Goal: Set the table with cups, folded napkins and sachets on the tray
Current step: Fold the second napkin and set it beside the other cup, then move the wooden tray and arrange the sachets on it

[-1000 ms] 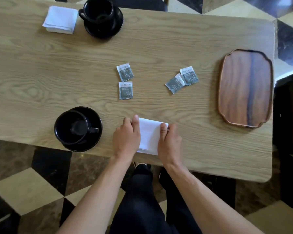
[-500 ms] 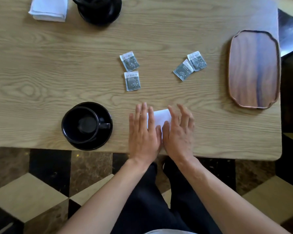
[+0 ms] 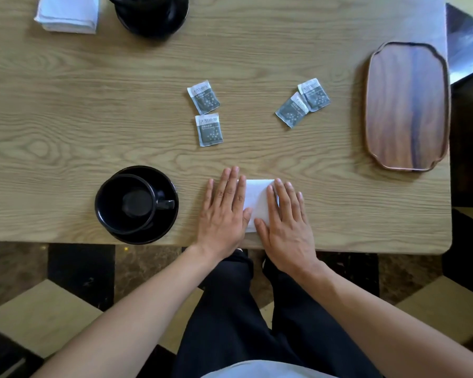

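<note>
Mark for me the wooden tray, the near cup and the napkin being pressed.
wooden tray (image 3: 388, 105): head view, bare inner surface.
near cup (image 3: 126, 203): head view, inside of bowl.
napkin (image 3: 257, 200): head view, white strip between hands.

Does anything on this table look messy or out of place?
Nothing is spilled or broken. The four sachets lie scattered at odd angles on the table, two overlapping, while the wooden tray holds nothing.

Your hands flatten and part on the napkin

Your left hand and right hand, curled at the napkin's edges a second ago, now lie flat, spread slightly apart.
</note>
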